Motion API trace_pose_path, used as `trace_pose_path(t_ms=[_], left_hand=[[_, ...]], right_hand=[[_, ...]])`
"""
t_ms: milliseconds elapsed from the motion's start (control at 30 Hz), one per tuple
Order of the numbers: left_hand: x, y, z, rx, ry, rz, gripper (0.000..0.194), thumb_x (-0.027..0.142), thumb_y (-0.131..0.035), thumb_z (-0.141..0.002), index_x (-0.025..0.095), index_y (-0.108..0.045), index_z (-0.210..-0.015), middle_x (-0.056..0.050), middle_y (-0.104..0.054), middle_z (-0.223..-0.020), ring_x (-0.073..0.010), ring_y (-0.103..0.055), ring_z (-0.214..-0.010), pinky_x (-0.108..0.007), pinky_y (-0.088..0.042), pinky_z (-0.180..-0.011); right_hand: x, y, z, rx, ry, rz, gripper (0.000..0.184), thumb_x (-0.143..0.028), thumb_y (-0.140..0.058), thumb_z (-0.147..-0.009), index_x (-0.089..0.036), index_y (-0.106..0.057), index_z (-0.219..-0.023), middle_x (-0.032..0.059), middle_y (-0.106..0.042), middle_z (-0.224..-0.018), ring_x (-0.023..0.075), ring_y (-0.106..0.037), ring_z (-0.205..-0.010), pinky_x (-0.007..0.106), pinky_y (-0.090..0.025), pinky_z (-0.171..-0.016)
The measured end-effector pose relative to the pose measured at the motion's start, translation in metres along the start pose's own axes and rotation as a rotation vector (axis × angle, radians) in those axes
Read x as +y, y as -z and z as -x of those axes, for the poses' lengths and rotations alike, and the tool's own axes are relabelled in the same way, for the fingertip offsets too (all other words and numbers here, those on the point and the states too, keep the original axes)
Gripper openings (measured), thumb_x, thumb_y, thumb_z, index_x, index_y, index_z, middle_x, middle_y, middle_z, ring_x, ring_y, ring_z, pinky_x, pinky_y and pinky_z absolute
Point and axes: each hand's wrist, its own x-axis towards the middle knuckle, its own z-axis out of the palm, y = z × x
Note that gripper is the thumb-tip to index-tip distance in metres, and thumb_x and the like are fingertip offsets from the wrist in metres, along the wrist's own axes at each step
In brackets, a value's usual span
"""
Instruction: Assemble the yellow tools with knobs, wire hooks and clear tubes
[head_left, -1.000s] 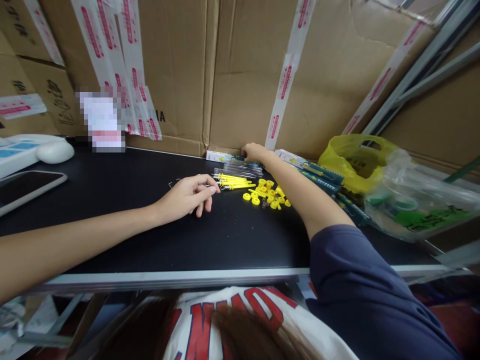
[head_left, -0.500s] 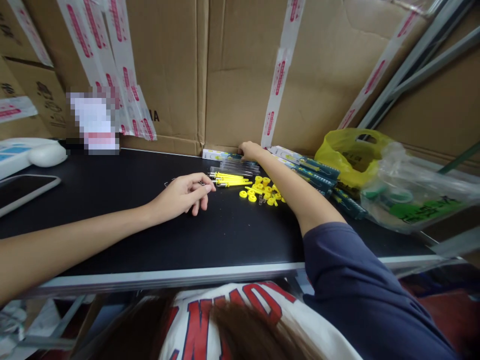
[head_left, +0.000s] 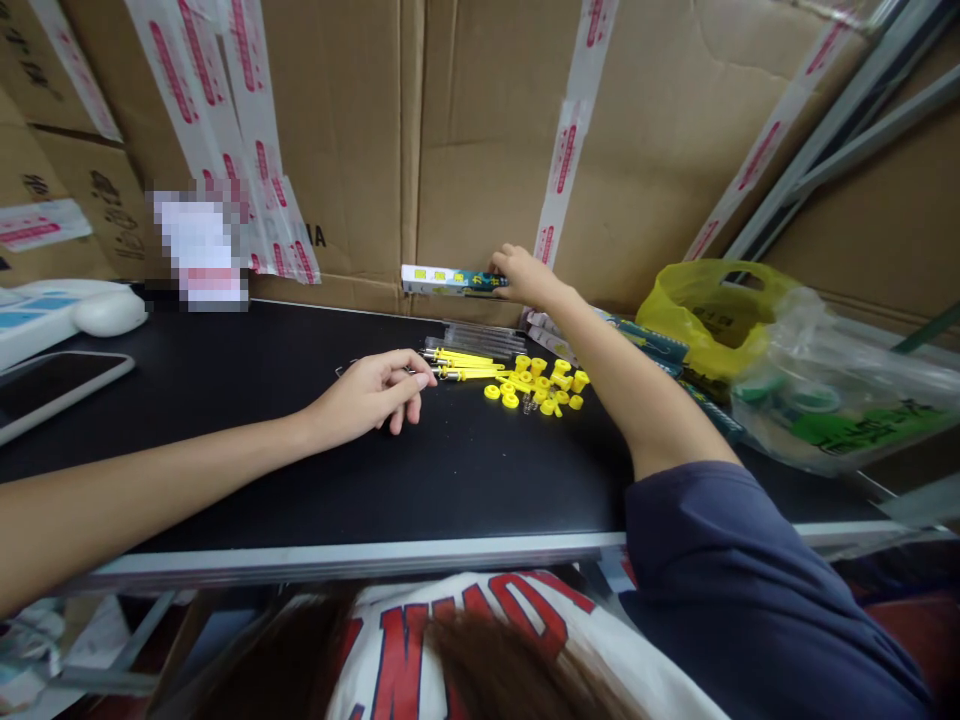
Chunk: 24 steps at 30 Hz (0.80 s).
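Note:
My right hand (head_left: 519, 274) is closed on one end of a long narrow printed box (head_left: 442, 280), white and teal with yellow marks, held level above the back of the black table (head_left: 247, 380). My left hand (head_left: 375, 392) rests on the table with its fingers curled loosely, fingertips beside a row of yellow pen-like sticks (head_left: 463, 364). It holds nothing that I can see. A small heap of yellow plastic caps and spools (head_left: 538, 384) lies just right of the sticks. Clear tubes (head_left: 484, 335) lie behind them.
More narrow printed boxes (head_left: 645, 345) lie at the back right, by a yellow plastic bag (head_left: 709, 315) and a clear bag (head_left: 832, 395). A tablet (head_left: 52, 380), a white mouse (head_left: 109, 312) and a white device stand far left. Taped cardboard cartons (head_left: 480, 140) wall the back.
My right hand has lifted the narrow printed box off the table's back edge and raised it. My left hand has stayed where it was.

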Motion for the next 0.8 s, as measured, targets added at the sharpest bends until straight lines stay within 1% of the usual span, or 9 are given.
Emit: trace_pose_path(t_ms=[67, 167, 267, 367, 467, 533, 633, 700, 800], left_hand=[[0.0, 0.001, -0.001, 0.008, 0.009, -0.004, 0.019, 0.033, -0.049, -0.092, 0.015, -0.055, -0.094, 0.001, -0.062, -0.062, -0.0073, -0.054, -0.043, -0.015, -0.036, -0.037], [-0.001, 0.002, -0.002, 0.047, 0.036, 0.0, 0.018, 0.032, -0.049, -0.092, 0.016, -0.055, -0.094, 0.001, -0.062, -0.064, -0.0076, -0.055, -0.044, -0.015, -0.035, -0.036], [-0.004, 0.003, -0.005, 0.106, 0.082, 0.016, 0.015, 0.03, -0.051, -0.09, 0.015, -0.056, -0.091, 0.0, -0.062, -0.064, -0.008, -0.055, -0.044, -0.015, -0.035, -0.036], [-0.009, 0.004, -0.009, 0.161, 0.114, 0.044, 0.015, 0.031, -0.053, -0.089, 0.016, -0.054, -0.09, 0.0, -0.062, -0.065, -0.0088, -0.056, -0.043, -0.016, -0.035, -0.034], [-0.013, 0.006, -0.01, 0.189, 0.091, 0.097, 0.018, 0.032, -0.055, -0.087, 0.016, -0.052, -0.097, -0.001, -0.064, -0.072, -0.01, -0.059, -0.047, -0.016, -0.037, -0.034], [-0.014, 0.006, -0.009, 0.212, 0.052, 0.124, 0.022, 0.031, -0.055, -0.087, 0.017, -0.05, -0.102, -0.002, -0.065, -0.079, -0.0113, -0.063, -0.052, -0.016, -0.041, -0.037], [-0.01, 0.008, -0.007, 0.255, -0.03, 0.13, 0.032, 0.033, -0.056, -0.086, 0.018, -0.048, -0.113, -0.004, -0.065, -0.091, -0.0137, -0.067, -0.064, -0.018, -0.048, -0.043], [-0.008, 0.009, -0.007, 0.268, -0.066, 0.102, 0.037, 0.034, -0.058, -0.086, 0.019, -0.048, -0.118, -0.005, -0.065, -0.097, -0.0151, -0.068, -0.071, -0.02, -0.051, -0.047], [-0.008, 0.011, -0.007, 0.285, -0.075, 0.044, 0.037, 0.034, -0.06, -0.084, 0.018, -0.053, -0.116, -0.006, -0.063, -0.1, -0.0157, -0.068, -0.078, -0.02, -0.053, -0.053]], right_hand=[[-0.005, 0.023, 0.012, 0.095, 0.036, 0.025, 0.035, -0.025, -0.061, -0.085, -0.01, -0.055, -0.116, 0.0145, -0.05, -0.121, 0.0275, -0.046, -0.114, 0.038, -0.04, -0.096], [-0.017, 0.053, 0.047, 0.151, 0.073, 0.07, 0.034, -0.03, -0.053, -0.091, -0.013, -0.052, -0.12, 0.0136, -0.048, -0.121, 0.0281, -0.045, -0.114, 0.042, -0.041, -0.094], [-0.03, 0.065, 0.095, 0.2, 0.105, 0.115, 0.032, -0.03, -0.051, -0.092, -0.014, -0.053, -0.119, 0.014, -0.051, -0.115, 0.0291, -0.046, -0.111, 0.044, -0.042, -0.093], [-0.037, 0.057, 0.138, 0.288, 0.153, 0.119, 0.03, -0.028, -0.051, -0.091, -0.017, -0.054, -0.119, 0.0135, -0.054, -0.109, 0.0284, -0.049, -0.102, 0.044, -0.044, -0.088], [-0.037, 0.037, 0.161, 0.442, 0.172, 0.068, 0.03, -0.025, -0.053, -0.09, -0.018, -0.053, -0.119, 0.0127, -0.056, -0.107, 0.0272, -0.05, -0.097, 0.043, -0.046, -0.084], [-0.035, 0.025, 0.166, 0.466, 0.188, 0.058, 0.03, -0.023, -0.053, -0.089, -0.018, -0.053, -0.118, 0.0127, -0.057, -0.106, 0.0275, -0.051, -0.097, 0.042, -0.046, -0.083], [-0.032, 0.012, 0.164, 0.409, 0.205, 0.047, 0.031, -0.023, -0.054, -0.088, -0.018, -0.054, -0.118, 0.0134, -0.058, -0.108, 0.0283, -0.051, -0.098, 0.044, -0.046, -0.084], [-0.031, 0.009, 0.162, 0.378, 0.203, 0.03, 0.032, -0.023, -0.054, -0.088, -0.018, -0.054, -0.119, 0.014, -0.058, -0.11, 0.029, -0.052, -0.098, 0.045, -0.046, -0.084], [-0.03, 0.009, 0.163, 0.387, 0.19, 0.006, 0.033, -0.024, -0.054, -0.088, -0.018, -0.053, -0.12, 0.0143, -0.058, -0.112, 0.0295, -0.052, -0.101, 0.045, -0.045, -0.086]])
